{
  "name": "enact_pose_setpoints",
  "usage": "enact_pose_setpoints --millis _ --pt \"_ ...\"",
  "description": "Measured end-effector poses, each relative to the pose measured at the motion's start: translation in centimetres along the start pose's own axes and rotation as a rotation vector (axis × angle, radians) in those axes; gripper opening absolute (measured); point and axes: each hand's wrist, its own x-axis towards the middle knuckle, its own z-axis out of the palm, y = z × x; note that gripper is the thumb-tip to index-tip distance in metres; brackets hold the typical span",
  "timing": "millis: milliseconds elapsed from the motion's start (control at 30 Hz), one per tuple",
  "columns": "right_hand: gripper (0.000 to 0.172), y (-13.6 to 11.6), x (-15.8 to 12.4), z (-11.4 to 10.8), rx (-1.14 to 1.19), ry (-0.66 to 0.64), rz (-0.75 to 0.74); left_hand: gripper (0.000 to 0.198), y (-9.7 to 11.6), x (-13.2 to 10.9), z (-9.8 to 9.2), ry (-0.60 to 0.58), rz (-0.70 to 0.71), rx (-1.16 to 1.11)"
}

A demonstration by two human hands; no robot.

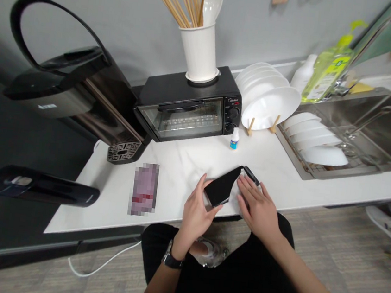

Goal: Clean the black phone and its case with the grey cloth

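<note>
A smartphone (221, 186) with a dark screen is held above the white counter near its front edge. My left hand (200, 207) grips its left end, thumb at the near edge and fingers along the far one. Over the phone's right part lies a white tissue (235, 195), and the fingers of my right hand (257, 206) press it against the screen. Just beyond those fingertips sits a narrow black object (251, 175), whose kind I cannot make out. A small white and blue bottle (234, 139) stands upright behind the phone.
A toaster oven (188, 113) carries a white utensil cup (199, 51). Plates (269, 107) stand in a rack beside the sink (301, 169), with a soap bottle (329, 72) behind. Leftward are a drink machine (92, 93), a dark cylindrical device (41, 186) and a blurred-out pinkish item (144, 188).
</note>
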Motion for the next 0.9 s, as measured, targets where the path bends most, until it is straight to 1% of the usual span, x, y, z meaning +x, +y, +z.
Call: enact_pose_setpoints --millis 67,100,167,233,300,367,433,467,567,633,700,800,900 --pt "0.047 0.6 1.6 0.6 -0.017 0.039 0.052 0.100 0.0 0.0 0.0 0.003 0.002 0.004" --pt "0.046 0.5 2.4 0.9 -0.024 0.053 0.078 0.100 0.0 0.0 0.0 0.005 0.006 0.005" --pt "0.046 -0.5 3.6 1.5 -0.032 0.059 0.104 0.100 -0.1 0.0 0.1 0.006 0.013 0.004" --pt "0.048 -2.4 4.3 2.0 -0.015 0.033 0.071 0.098 -0.3 0.0 0.1 0.009 0.011 0.012" --pt "0.050 -4.8 4.2 2.4 0.031 -0.016 -0.008 0.090 -0.5 -0.1 0.2 0.020 -0.001 0.038" --pt "0.052 -6.9 3.4 2.4 0.085 -0.061 -0.080 0.084 -0.6 -0.2 0.1 0.015 0.000 0.060" --pt "0.054 -8.1 2.2 2.1 0.129 -0.091 -0.127 0.085 -0.7 -0.3 0.0 -0.008 0.021 0.073" --pt "0.053 -8.2 1.6 1.8 0.145 -0.102 -0.143 0.088 -0.7 -0.3 0.0 -0.017 0.035 0.075" --pt "0.051 -7.1 -0.2 0.5 0.159 -0.126 -0.171 0.097 -0.4 -0.3 -0.2 -0.018 0.042 0.070" --pt "0.050 -5.4 -1.0 -0.2 0.126 -0.125 -0.162 0.101 -0.2 -0.2 -0.2 -0.015 0.025 0.049" --pt "0.049 -3.3 -1.1 -0.7 0.072 -0.101 -0.125 0.101 -0.1 -0.1 -0.1 -0.012 0.012 0.028" --pt "0.047 -0.5 0.0 -0.6 0.001 -0.036 -0.030 0.099 0.0 0.0 -0.1 -0.009 0.008 0.019" --pt "0.047 0.9 2.1 0.2 -0.047 0.024 0.058 0.098 0.0 0.1 -0.1 -0.008 0.003 0.020"
